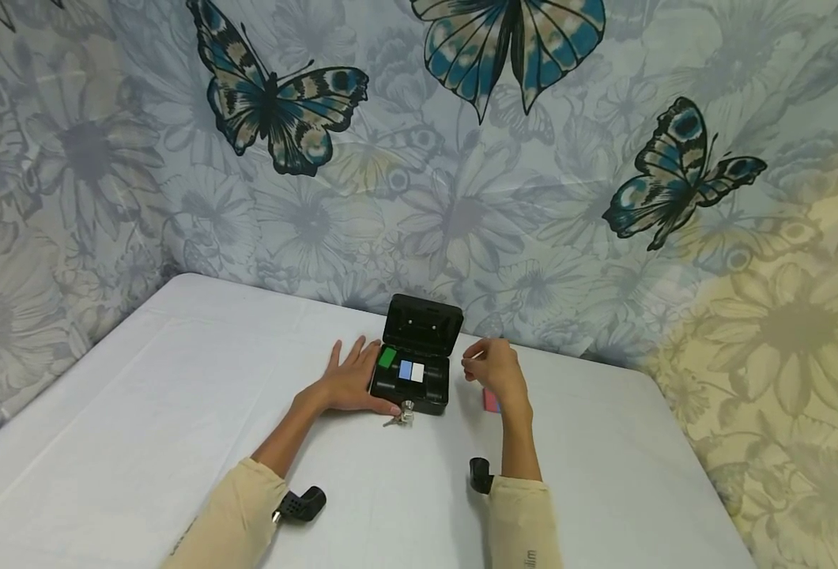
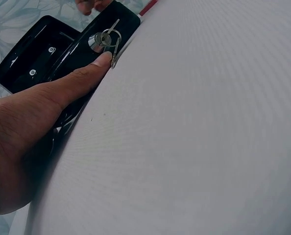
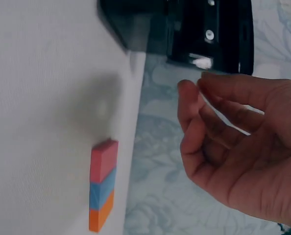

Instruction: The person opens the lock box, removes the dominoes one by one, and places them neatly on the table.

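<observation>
A black cash box [image 1: 429, 405] stands on the table with its lid [image 1: 422, 325] tipped back. Inside lie a green block [image 1: 386, 357], a blue block [image 1: 405, 370] and a white block [image 1: 418, 372]. My left hand [image 1: 351, 383] rests against the box's left side, fingers spread and thumb straight along the front. Keys on a ring [image 2: 113, 46] hang from the front lock [image 2: 97, 43], by the thumb tip. Right of the box my right hand [image 3: 243, 147] hovers, fingers loosely bent, thumb and index tips close; nothing shows between them.
A red block [image 3: 103, 160], a blue block [image 3: 102, 190] and an orange block [image 3: 101, 213] lie in a row on the table, right of the box and partly behind the right wrist in the head view. The white-covered table [image 1: 213, 371] meets a butterfly-patterned cloth backdrop [image 1: 319, 229].
</observation>
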The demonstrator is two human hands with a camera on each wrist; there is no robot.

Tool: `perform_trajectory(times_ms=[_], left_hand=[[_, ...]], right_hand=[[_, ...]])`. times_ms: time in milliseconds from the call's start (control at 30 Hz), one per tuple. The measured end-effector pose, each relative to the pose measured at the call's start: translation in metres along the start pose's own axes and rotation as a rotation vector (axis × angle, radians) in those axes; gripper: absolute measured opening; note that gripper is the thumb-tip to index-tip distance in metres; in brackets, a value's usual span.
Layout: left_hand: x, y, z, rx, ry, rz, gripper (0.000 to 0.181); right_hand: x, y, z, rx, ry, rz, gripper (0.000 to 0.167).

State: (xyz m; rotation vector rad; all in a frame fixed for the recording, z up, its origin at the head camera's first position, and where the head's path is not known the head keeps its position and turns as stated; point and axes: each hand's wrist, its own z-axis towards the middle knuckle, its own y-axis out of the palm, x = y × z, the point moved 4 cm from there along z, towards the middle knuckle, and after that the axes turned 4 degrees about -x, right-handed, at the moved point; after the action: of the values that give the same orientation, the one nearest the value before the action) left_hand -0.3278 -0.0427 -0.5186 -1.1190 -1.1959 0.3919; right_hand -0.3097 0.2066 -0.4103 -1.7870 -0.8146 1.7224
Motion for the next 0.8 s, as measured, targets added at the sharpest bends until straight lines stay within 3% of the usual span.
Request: perform_trajectory(times_ms=[133,367,800], left_hand=[[-0.003,0.0,0.001,-0.001,-0.006,0.016,0.133],[-0.004,0.0,0.003,-0.001,-0.003,0.011,0.134],[-0.003,0.002,0.002,0.0,0.0,0.007,0.131]], right_hand=[[-0.01,0.011,0.003,0.012,-0.056,0.033,0.01],[-0.019,0.022,0.006,0.021,-0.072,0.053,0.006],[-0.041,0.048,0.004,0.018,-0.186,0.077,0.006]])
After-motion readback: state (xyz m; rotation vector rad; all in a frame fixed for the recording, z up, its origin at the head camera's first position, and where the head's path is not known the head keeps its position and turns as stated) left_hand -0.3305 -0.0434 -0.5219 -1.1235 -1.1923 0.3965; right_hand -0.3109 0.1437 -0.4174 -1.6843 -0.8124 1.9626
